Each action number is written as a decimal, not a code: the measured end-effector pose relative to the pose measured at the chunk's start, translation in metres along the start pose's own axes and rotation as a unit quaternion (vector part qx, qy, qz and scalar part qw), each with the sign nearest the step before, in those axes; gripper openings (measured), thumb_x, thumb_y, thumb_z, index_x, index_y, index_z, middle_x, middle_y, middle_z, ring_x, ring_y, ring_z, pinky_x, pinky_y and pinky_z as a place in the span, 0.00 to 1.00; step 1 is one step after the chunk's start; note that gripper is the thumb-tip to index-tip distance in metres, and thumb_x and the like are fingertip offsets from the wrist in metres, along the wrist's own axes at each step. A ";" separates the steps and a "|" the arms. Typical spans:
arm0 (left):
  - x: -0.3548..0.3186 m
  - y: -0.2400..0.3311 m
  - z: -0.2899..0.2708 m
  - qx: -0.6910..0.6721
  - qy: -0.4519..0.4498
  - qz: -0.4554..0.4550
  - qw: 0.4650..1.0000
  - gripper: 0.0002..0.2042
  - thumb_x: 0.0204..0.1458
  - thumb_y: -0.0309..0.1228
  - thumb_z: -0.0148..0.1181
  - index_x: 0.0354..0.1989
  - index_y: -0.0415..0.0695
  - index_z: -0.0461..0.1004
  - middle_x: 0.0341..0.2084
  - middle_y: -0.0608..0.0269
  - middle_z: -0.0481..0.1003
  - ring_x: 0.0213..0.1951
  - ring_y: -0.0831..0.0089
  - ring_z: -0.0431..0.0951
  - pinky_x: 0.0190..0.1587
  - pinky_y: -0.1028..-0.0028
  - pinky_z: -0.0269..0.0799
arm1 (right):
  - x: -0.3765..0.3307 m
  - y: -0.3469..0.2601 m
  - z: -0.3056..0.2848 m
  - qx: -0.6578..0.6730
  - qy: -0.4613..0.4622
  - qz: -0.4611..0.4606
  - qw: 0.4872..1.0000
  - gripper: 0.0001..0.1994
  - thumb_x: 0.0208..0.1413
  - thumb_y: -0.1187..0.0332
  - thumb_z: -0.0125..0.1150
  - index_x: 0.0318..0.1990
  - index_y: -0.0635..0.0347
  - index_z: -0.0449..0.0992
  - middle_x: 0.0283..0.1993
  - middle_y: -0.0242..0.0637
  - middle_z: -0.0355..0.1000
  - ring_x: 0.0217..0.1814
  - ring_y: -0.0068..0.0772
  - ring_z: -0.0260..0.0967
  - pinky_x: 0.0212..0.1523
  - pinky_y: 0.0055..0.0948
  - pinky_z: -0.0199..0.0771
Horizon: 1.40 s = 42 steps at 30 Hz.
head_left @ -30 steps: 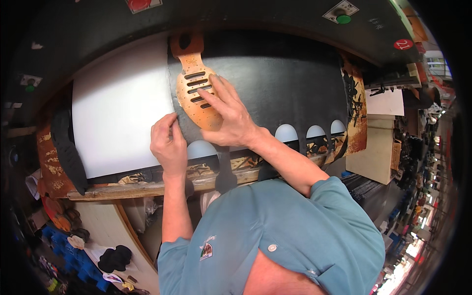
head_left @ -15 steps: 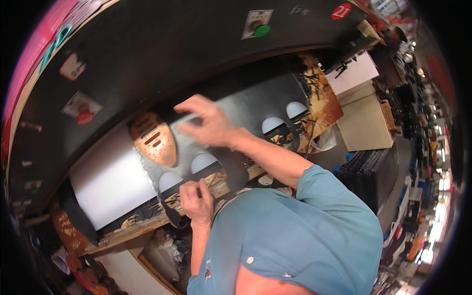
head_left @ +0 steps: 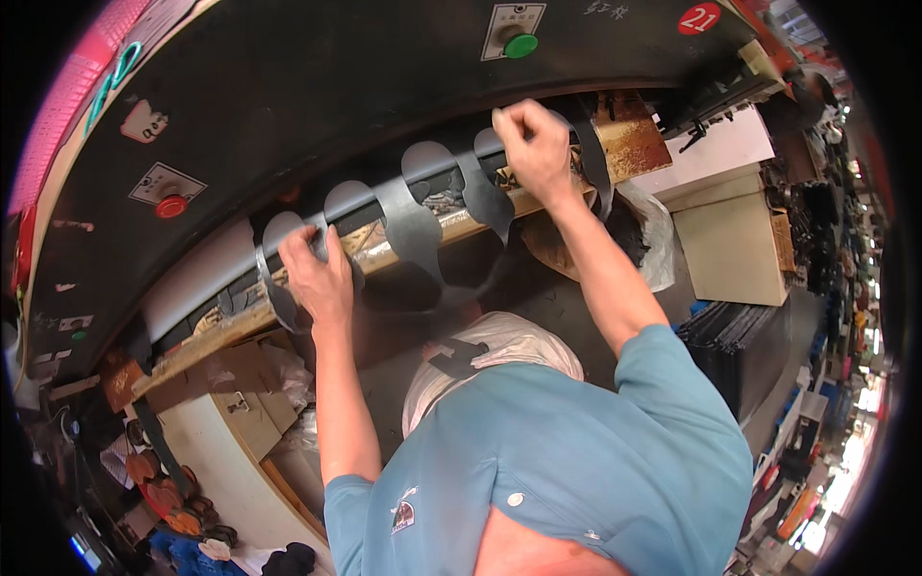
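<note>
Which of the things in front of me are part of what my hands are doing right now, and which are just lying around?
In hand:
- left hand gripping the dark cut-out sheet
- right hand pinching the same sheet's upper edge
- wooden bench edge the sheet hangs over

Lying about:
- green button and red button on the machine
- white plastic bag below
- tan cut pieces at lower left

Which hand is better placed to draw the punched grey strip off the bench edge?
Probably the right hand: it is closed on the upper end of the grey strip, raised above the wooden bench edge. The left hand only grips the lower end against that edge.
</note>
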State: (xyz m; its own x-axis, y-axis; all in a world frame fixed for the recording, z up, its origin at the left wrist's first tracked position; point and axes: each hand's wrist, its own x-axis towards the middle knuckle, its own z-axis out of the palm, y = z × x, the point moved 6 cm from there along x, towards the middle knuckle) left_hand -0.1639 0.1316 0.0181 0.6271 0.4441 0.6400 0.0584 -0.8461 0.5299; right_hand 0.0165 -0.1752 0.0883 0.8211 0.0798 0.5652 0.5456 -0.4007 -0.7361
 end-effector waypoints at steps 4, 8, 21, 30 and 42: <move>-0.002 -0.001 0.001 0.020 -0.003 -0.026 0.999 0.14 0.62 0.30 0.68 0.50 0.36 0.74 0.41 0.45 0.77 0.44 0.45 0.80 0.50 0.53 0.76 | -0.061 0.005 0.018 -0.141 -0.074 -0.123 0.979 0.10 0.58 0.68 0.70 0.27 0.62 0.78 0.30 0.43 0.77 0.31 0.52 0.77 0.33 0.44 0.76; -0.009 0.004 -0.002 0.047 0.005 -0.014 0.999 0.14 0.62 0.31 0.68 0.50 0.36 0.75 0.42 0.45 0.79 0.45 0.46 0.81 0.49 0.54 0.76 | -0.065 0.016 0.024 -0.133 -0.083 -0.060 0.986 0.12 0.59 0.66 0.71 0.26 0.61 0.76 0.28 0.41 0.76 0.29 0.50 0.76 0.32 0.45 0.75; -0.007 0.000 -0.004 0.004 -0.037 -0.048 0.998 0.14 0.61 0.31 0.69 0.48 0.36 0.76 0.41 0.44 0.80 0.44 0.44 0.81 0.49 0.53 0.77 | -0.070 0.031 0.027 -0.079 -0.074 -0.038 0.993 0.08 0.61 0.70 0.71 0.32 0.65 0.80 0.25 0.37 0.70 0.23 0.27 0.64 0.28 0.29 0.66; -0.017 -0.005 -0.004 -0.023 -0.082 -0.067 0.994 0.22 0.59 0.27 0.72 0.59 0.36 0.71 0.45 0.43 0.79 0.46 0.44 0.81 0.50 0.53 0.76 | -0.059 0.047 0.010 0.077 0.012 0.247 0.966 0.09 0.69 0.67 0.68 0.38 0.64 0.82 0.27 0.20 0.71 0.29 0.09 0.62 0.30 0.17 0.61; 0.091 -0.067 -0.006 -0.097 -0.113 -0.065 0.987 0.18 0.66 0.18 0.53 0.64 0.36 0.75 0.56 0.37 0.78 0.56 0.43 0.81 0.58 0.55 0.77 | -0.004 -0.083 0.272 -0.020 -0.341 -0.008 0.940 0.49 0.48 0.49 0.79 0.71 0.76 0.67 0.73 0.72 0.59 0.73 0.70 0.62 0.75 0.56 0.64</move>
State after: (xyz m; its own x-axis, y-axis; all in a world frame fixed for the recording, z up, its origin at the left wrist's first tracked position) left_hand -0.1157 0.2305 0.0442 0.7827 0.4501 0.4299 0.0150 -0.7041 0.7099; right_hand 0.0136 0.1062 0.0452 0.7370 0.6469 0.1960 0.5630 -0.4269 -0.7076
